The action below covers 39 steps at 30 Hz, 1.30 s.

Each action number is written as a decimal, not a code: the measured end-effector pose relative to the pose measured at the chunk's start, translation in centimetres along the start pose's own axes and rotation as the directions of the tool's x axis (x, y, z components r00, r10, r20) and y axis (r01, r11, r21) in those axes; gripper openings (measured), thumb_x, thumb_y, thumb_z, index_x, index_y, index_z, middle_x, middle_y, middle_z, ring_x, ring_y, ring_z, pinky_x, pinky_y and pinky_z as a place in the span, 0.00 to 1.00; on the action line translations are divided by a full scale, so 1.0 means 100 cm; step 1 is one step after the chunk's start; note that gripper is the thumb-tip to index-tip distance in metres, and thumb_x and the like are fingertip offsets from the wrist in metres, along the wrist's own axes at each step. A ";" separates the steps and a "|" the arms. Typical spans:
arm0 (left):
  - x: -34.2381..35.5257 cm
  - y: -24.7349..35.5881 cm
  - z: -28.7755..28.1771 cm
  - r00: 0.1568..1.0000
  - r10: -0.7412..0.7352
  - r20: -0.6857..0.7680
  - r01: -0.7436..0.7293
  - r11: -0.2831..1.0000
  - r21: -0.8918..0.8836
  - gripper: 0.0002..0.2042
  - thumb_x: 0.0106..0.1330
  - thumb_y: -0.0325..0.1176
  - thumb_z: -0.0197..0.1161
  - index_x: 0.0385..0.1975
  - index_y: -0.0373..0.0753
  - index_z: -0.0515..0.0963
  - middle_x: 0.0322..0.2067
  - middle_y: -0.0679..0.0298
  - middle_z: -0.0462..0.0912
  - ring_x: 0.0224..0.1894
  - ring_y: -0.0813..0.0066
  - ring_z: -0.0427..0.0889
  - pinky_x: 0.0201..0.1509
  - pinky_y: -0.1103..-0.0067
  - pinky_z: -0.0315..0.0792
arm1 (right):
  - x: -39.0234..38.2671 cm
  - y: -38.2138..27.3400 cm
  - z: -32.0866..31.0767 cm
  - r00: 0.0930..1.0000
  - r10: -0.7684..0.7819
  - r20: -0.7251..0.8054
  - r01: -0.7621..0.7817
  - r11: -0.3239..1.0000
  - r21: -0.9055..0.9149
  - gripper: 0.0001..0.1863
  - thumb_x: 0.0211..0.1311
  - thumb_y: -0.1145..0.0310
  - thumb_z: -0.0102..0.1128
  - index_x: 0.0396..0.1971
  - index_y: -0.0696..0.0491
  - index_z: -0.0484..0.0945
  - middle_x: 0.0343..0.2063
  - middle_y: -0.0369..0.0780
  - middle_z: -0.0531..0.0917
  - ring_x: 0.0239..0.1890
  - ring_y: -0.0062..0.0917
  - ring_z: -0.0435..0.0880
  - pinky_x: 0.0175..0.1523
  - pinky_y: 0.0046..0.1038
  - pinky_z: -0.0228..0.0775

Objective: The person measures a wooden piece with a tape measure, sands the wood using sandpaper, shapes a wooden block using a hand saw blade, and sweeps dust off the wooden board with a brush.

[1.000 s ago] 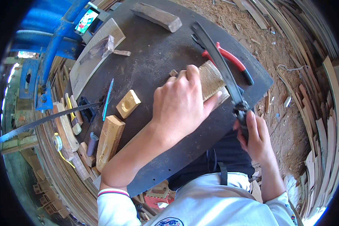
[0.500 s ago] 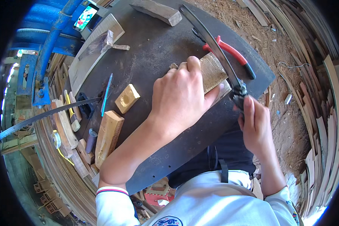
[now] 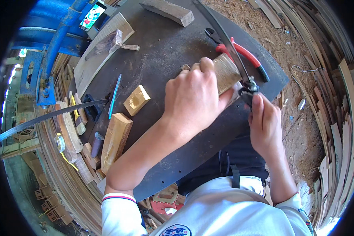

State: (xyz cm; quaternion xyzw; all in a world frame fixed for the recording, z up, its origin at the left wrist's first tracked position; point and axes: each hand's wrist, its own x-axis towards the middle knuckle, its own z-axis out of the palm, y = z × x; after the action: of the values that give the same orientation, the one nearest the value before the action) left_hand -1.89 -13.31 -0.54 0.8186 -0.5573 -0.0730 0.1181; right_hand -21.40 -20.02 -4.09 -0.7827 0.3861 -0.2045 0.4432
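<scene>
My left hand (image 3: pixel 192 98) is closed over a wooden block (image 3: pixel 225 72), pressing it on the dark tabletop, with the thumb along its near side. Most of the block is hidden under the palm and fingers. My right hand (image 3: pixel 265 122) grips the handle of a hacksaw (image 3: pixel 227 41), whose long narrow frame runs away from me across the block's right end. Whether its blade is cutting into the wood cannot be made out. Partly behind the saw lie red-handled pliers (image 3: pixel 249 57). A small hollowed wooden piece (image 3: pixel 137 100) rests left of my left hand.
The dark table (image 3: pixel 153 51) also carries a blue pen (image 3: pixel 115 96), a wood block (image 3: pixel 116 137), a wooden offcut (image 3: pixel 169 11) and a curved board (image 3: pixel 82 72). A toothed saw blade (image 3: pixel 47 117) juts out left. A tape measure (image 3: pixel 60 142) and phone (image 3: pixel 93 17) are farther left.
The hacksaw and my right hand have slid slightly away from me along the block's end. My left hand keeps its hold on the block. The whole view has shifted a little.
</scene>
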 end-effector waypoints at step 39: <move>-0.009 0.000 0.003 1.000 -0.006 -0.031 0.006 1.000 0.019 0.29 0.71 0.57 0.69 0.43 0.31 0.74 0.31 0.43 0.88 0.37 0.47 0.93 0.37 0.59 0.87 | -0.126 0.032 -0.061 0.976 0.197 0.091 -0.168 0.951 -0.258 0.18 0.85 0.65 0.42 0.34 0.61 0.71 0.15 0.54 0.68 0.20 0.61 0.74 0.26 0.49 0.59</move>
State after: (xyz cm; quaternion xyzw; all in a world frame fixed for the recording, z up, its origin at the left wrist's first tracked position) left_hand -2.31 -12.52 -0.79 0.8224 -0.5536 -0.0552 0.1185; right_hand -34.55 -14.42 -3.38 -0.8035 0.4533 -0.0667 0.3800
